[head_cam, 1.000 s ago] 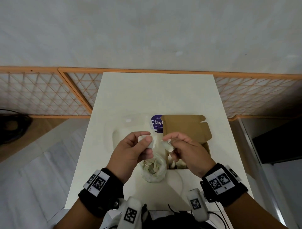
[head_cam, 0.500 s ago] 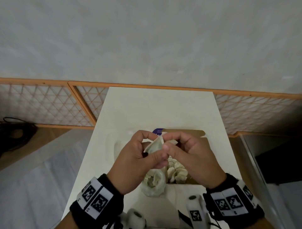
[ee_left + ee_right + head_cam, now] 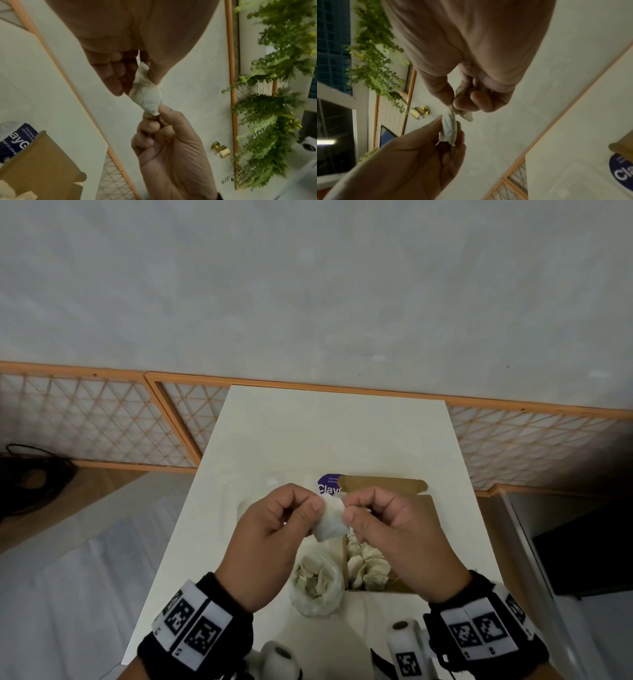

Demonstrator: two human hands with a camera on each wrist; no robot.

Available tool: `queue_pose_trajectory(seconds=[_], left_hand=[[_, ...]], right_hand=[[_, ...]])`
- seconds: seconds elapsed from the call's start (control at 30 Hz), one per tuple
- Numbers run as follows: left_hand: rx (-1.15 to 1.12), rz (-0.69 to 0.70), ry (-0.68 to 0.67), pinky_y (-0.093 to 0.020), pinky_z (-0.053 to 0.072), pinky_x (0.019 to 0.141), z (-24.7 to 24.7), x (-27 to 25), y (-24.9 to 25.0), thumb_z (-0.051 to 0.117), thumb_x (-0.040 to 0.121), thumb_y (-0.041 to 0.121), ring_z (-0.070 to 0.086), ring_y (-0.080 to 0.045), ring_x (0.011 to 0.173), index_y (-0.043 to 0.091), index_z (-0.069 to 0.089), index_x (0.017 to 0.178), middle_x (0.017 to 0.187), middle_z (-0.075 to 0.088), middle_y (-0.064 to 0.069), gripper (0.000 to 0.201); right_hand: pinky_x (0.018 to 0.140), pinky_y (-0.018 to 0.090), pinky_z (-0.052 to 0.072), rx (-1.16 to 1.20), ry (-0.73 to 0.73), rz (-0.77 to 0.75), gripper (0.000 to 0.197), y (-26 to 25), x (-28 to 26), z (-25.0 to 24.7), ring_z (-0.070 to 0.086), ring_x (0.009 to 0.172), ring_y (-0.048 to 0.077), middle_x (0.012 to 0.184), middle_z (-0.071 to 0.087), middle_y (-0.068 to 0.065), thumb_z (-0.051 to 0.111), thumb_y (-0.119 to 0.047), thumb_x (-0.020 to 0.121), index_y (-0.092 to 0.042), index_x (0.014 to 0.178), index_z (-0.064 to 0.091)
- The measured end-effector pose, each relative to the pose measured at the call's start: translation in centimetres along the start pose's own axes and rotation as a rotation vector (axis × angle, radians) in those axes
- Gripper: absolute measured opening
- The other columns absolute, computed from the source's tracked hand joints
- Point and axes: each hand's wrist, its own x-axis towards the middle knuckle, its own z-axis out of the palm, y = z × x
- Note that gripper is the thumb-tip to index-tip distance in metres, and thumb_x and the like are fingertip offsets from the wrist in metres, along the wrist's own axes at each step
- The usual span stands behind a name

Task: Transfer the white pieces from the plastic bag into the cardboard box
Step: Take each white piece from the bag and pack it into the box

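Both hands hold one crumpled white piece (image 3: 330,521) in the air above the table. My left hand (image 3: 274,537) pinches its left side, and my right hand (image 3: 394,529) pinches its right end. The left wrist view shows the white piece (image 3: 145,93) stretched between the two pinches. In the right wrist view the white piece (image 3: 449,128) runs between both thumbs. Below the hands a clear plastic bag (image 3: 317,585) with several white pieces stands on the table. Right of it the open cardboard box (image 3: 387,570) holds several white pieces.
The white table (image 3: 329,433) has bare surface beyond the box. A purple label (image 3: 327,486) lies behind the hands, next to the box flap (image 3: 383,484). An orange lattice rail (image 3: 102,426) runs behind the table. The table edges fall off left and right.
Both hands have risen with the white piece, from just above the bag's mouth to higher over the table. The head view has tilted up, so bag and box sit lower.
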Motion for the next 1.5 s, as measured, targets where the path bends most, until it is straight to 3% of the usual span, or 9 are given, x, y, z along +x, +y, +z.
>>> queue_pose_trajectory(seconds=[0.1, 0.23, 0.33, 0.43, 0.6, 0.83, 0.93, 1.2, 1.5], left_hand=[[0.005, -0.006, -0.013, -0.051, 0.056, 0.097, -0.6, -0.1, -0.3, 0.059, 0.100, 0.032, 0.069, -0.028, 0.100, 0.012, 0.070, 0.092, 0.104, 0.074, -0.006, 0.025], [-0.092, -0.075, -0.162, -0.026, 0.047, 0.098, -1.1, -0.8, 0.1, 0.053, 0.097, 0.031, 0.061, -0.015, 0.122, 0.017, 0.068, 0.085, 0.130, 0.069, 0.007, 0.024], [-0.071, -0.027, -0.237, -0.030, 0.043, 0.100, -0.6, -0.9, 0.2, 0.051, 0.099, 0.026, 0.059, -0.013, 0.129, 0.002, 0.060, 0.084, 0.138, 0.065, 0.008, 0.030], [-0.112, 0.036, -0.295, -0.038, 0.052, 0.093, 0.1, -0.6, 0.6, 0.050, 0.103, 0.019, 0.066, -0.025, 0.112, -0.001, 0.057, 0.086, 0.132, 0.068, -0.004, 0.027], [-0.114, 0.028, -0.231, -0.034, 0.054, 0.075, 0.4, -0.1, 0.5, 0.064, 0.097, 0.021, 0.062, -0.027, 0.088, -0.004, 0.060, 0.087, 0.112, 0.065, -0.022, 0.026], [-0.147, -0.032, -0.227, -0.042, 0.060, 0.078, 0.3, -0.6, 0.1, 0.070, 0.094, 0.028, 0.069, -0.027, 0.083, 0.006, 0.070, 0.087, 0.102, 0.071, -0.012, 0.022], [-0.123, -0.040, -0.237, -0.040, 0.057, 0.076, 0.2, -0.8, -0.3, 0.067, 0.095, 0.022, 0.069, -0.027, 0.078, 0.006, 0.070, 0.087, 0.095, 0.072, -0.012, 0.019], [0.037, 0.004, -0.258, -0.043, 0.055, 0.069, 0.0, -1.4, -0.6, 0.068, 0.098, 0.030, 0.062, -0.029, 0.077, 0.009, 0.071, 0.089, 0.089, 0.064, -0.007, 0.023], [0.187, 0.112, -0.169, -0.019, 0.043, 0.103, -0.3, -1.3, 0.3, 0.071, 0.094, 0.026, 0.061, -0.016, 0.125, 0.025, 0.077, 0.088, 0.121, 0.067, 0.008, 0.008]], right_hand=[[0.066, 0.020, 0.048, 0.079, 0.014, 0.042, 0.018, 0.1, -0.2, -0.3, 0.056, 0.067, 0.009, 0.073, 0.066, -0.004, 0.066, -0.006, 0.098, -0.020, 0.102, 0.075], [0.065, 0.026, 0.047, 0.171, 0.034, 0.073, 0.025, -0.1, -0.1, -0.5, 0.054, 0.070, 0.016, 0.076, 0.062, 0.004, 0.061, -0.016, 0.089, -0.027, 0.106, 0.075], [0.064, 0.027, 0.046, 0.222, -0.011, 0.080, 0.033, -0.3, -0.1, -0.5, 0.054, 0.070, 0.016, 0.090, 0.063, 0.018, 0.061, -0.014, 0.088, -0.027, 0.116, 0.073], [0.063, 0.030, 0.043, 0.255, -0.072, 0.092, 0.052, -0.3, -0.1, -0.3, 0.051, 0.066, 0.016, 0.094, 0.059, 0.026, 0.064, -0.015, 0.086, -0.028, 0.136, 0.064], [0.059, 0.027, 0.041, 0.249, -0.095, 0.122, 0.067, -0.1, -0.3, -0.4, 0.047, 0.060, 0.012, 0.076, 0.053, 0.009, 0.063, -0.013, 0.083, -0.031, 0.147, 0.052], [0.061, 0.022, 0.046, 0.056, -0.005, -0.007, 0.016, -0.2, -0.6, -0.4, 0.051, 0.066, 0.010, 0.076, 0.060, 0.005, 0.067, -0.029, 0.096, -0.021, 0.109, 0.073], [0.058, 0.025, 0.044, 0.013, 0.067, -0.018, 0.025, -0.2, -0.5, -0.5, 0.050, 0.064, 0.016, 0.075, 0.054, 0.024, 0.066, -0.038, 0.098, -0.015, 0.094, 0.071], [0.059, 0.033, 0.041, 0.028, 0.075, 0.002, 0.048, 0.5, -0.2, 0.3, 0.045, 0.063, 0.021, 0.070, 0.048, 0.019, 0.058, -0.045, 0.103, 0.001, 0.093, 0.061], [0.061, 0.021, 0.044, -0.105, -0.010, -0.051, 0.032, 0.4, -0.3, 0.5, 0.050, 0.059, 0.006, 0.062, 0.055, -0.011, 0.057, -0.034, 0.103, -0.008, 0.085, 0.064]])
